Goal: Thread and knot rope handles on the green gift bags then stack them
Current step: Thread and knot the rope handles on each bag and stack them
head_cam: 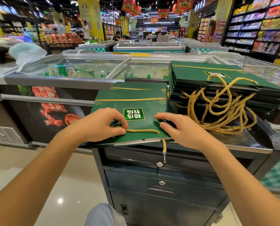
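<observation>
Two grips closed: left hand [100,126] pinches limp gold rope [142,130]; right hand [178,129] pinches light, stiff green gift bag [136,101]. Best hold, likely: rope near its tip.

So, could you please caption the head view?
Left hand pinches a twisted gold rope on a flat green paper gift bag that the right hand holds.

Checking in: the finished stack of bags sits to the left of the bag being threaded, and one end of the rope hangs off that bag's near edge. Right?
Not quite. The head view shows the stack to the right of the bag, not the left. The rest holds: one end of the rope hangs off that bag's near edge.
</observation>
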Motion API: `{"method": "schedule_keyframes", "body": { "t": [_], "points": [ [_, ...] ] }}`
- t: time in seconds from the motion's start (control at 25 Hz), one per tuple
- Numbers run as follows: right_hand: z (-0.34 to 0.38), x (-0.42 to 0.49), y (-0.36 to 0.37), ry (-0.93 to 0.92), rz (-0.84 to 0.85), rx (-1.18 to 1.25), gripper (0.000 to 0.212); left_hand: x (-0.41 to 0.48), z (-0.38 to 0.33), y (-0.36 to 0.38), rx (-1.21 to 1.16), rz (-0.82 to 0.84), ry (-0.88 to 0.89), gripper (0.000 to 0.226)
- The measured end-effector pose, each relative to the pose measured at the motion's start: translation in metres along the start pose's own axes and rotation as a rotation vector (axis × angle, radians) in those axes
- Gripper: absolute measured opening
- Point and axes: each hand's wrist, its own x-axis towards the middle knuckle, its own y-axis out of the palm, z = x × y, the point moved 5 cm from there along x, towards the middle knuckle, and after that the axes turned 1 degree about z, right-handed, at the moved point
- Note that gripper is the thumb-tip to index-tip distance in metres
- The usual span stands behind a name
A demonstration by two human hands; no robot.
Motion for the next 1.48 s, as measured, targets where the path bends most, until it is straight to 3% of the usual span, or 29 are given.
{"method": "schedule_keyframes", "body": {
  "t": [0.08, 0.24, 0.36, 0.56, 0.84, 1.48],
  "points": [
    [-0.001, 0.004, 0.006, -0.009, 0.064, -0.023, 0.04, 0.003, -0.002, 0.0, -0.015, -0.031, 0.055, 0.004],
    [-0.003, 0.004, 0.008, -0.018, 0.128, -0.053, 0.043, 0.009, -0.002, -0.017, -0.279, -0.175, 0.088, 0.01],
    [-0.004, 0.004, 0.008, -0.025, 0.119, -0.05, 0.043, 0.015, -0.008, -0.037, -0.326, -0.216, 0.142, 0.02],
    [-0.007, 0.004, 0.009, -0.027, 0.12, -0.064, 0.043, 0.027, -0.027, -0.057, -0.067, -0.167, 0.154, 0.013],
    [-0.007, 0.003, 0.01, -0.036, 0.115, -0.072, 0.043, 0.027, -0.052, -0.094, 0.017, -0.416, 0.258, 0.014],
    [-0.006, 0.004, 0.01, -0.031, 0.126, -0.089, 0.043, 0.018, -0.064, -0.131, 0.134, -0.645, 0.449, 0.016]
  ]
}}
